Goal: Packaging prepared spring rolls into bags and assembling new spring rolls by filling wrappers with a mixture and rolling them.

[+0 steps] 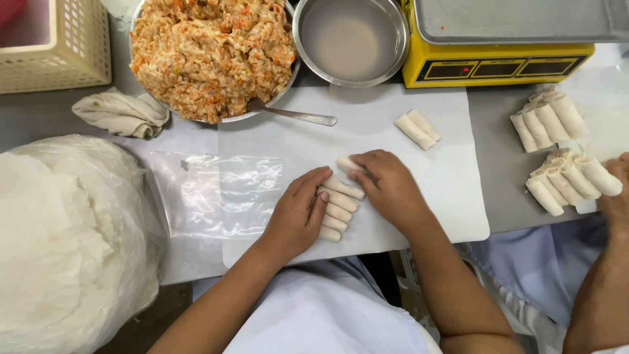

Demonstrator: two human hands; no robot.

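Both of my hands rest on a row of several pale rolled spring rolls (339, 210) lying side by side on a white board (452, 183). My left hand (298, 213) presses flat against the row's left side. My right hand (388, 187) lies on its right side, fingers closed around the top roll. Two more finished rolls (417, 129) lie apart on the board, up and to the right.
A metal bowl of orange-flecked filling (213, 56) with a spoon (291, 113), a bowl of cloudy liquid (350, 39), a yellow scale (498, 62), a cream basket (56, 42), a cloth (121, 113), a bagged wrapper stack (69, 242), an empty plastic bag (219, 193). Another person's hand (616, 190) touches stacked rolls (567, 180) at right.
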